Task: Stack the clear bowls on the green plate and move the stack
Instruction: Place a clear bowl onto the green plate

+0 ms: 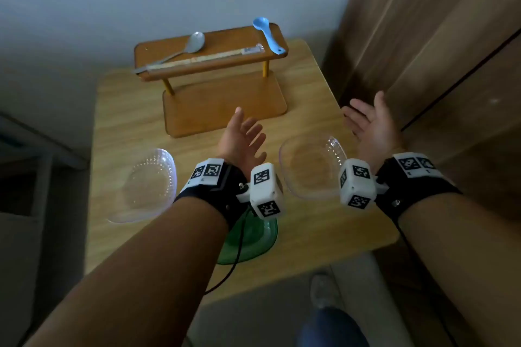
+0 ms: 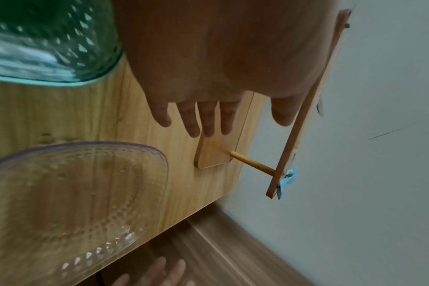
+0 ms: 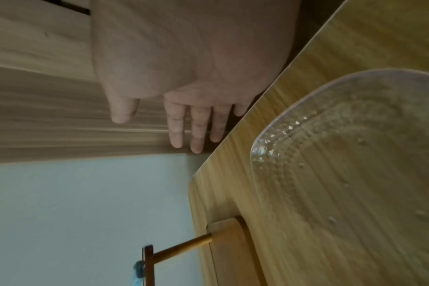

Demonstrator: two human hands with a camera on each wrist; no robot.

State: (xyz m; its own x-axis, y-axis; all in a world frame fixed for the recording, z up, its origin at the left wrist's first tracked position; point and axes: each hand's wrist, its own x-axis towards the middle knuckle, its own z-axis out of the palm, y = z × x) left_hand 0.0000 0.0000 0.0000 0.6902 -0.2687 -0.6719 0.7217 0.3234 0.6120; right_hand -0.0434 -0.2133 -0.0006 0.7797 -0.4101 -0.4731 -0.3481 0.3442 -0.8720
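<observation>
Two clear bowls sit on the wooden table (image 1: 118, 104): one (image 1: 143, 186) at the left, one (image 1: 310, 166) at the right, which also fills the lower left of the left wrist view (image 2: 69, 193) and the right of the right wrist view (image 3: 355, 145). The green plate (image 1: 253, 236) lies near the front edge, half hidden under my left wrist; its rim shows at the top left of the left wrist view (image 2: 49, 38). My left hand (image 1: 242, 138) hovers between the bowls, palm turned inward, fingers straight, empty. My right hand (image 1: 369, 121) hovers past the right bowl, open and empty.
A two-level wooden stand (image 1: 208, 76) occupies the back of the table; its top shelf carries a metal spoon (image 1: 186, 48), a wrapped pair of chopsticks (image 1: 208, 58) and a blue spoon (image 1: 266, 32). A wood-panelled wall (image 1: 423, 36) runs close along the right.
</observation>
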